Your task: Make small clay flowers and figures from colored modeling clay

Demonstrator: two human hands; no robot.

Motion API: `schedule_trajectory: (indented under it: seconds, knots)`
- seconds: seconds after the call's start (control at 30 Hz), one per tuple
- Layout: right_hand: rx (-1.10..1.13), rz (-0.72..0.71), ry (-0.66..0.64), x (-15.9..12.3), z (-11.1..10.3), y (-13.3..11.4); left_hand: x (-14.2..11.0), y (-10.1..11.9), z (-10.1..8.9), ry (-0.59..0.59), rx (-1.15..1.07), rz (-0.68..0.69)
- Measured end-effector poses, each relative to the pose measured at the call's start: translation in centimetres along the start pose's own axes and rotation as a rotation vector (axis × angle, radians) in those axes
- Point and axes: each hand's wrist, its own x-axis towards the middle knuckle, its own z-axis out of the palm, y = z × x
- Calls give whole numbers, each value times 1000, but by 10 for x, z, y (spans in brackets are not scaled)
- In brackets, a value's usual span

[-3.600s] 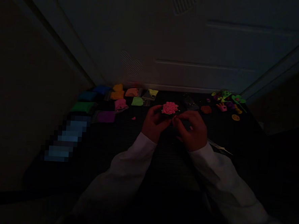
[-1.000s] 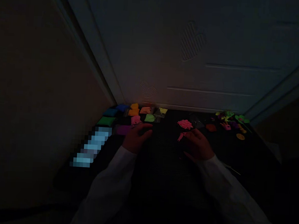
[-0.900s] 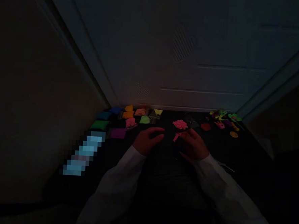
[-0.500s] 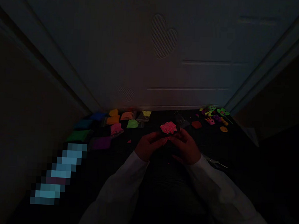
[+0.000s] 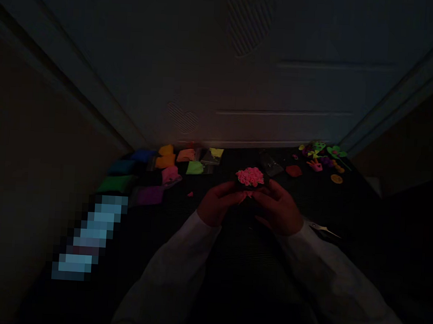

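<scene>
The left hand (image 5: 216, 203) and right hand (image 5: 282, 211) face each other, thumbs and fingertips closed on the ends of a small pink piece (image 5: 247, 195). The pink ruffled flower (image 5: 250, 176) sits centrally, just beyond the thumbs and between the index fingers; whether the fingers also support it cannot be determined.
</scene>
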Motion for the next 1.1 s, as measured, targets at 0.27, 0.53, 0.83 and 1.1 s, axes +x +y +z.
schedule_trajectory:
  seconds: [0.27, 0.53, 0.83, 1.1]
  knots:
    - [70, -51, -53, 3, 0, 1, 3, -3, -5, 74, 64, 63]
    - [16, -77, -4, 7, -2, 3, 1, 2, -7, 129, 331, 135]
    - [-198, -210, 71, 6, -2, 3, -1, 6, -6, 110, 540, 128]
    - [-277, -204, 97, 5, -1, 5, 3, -3, -12, 90, 428, 90]
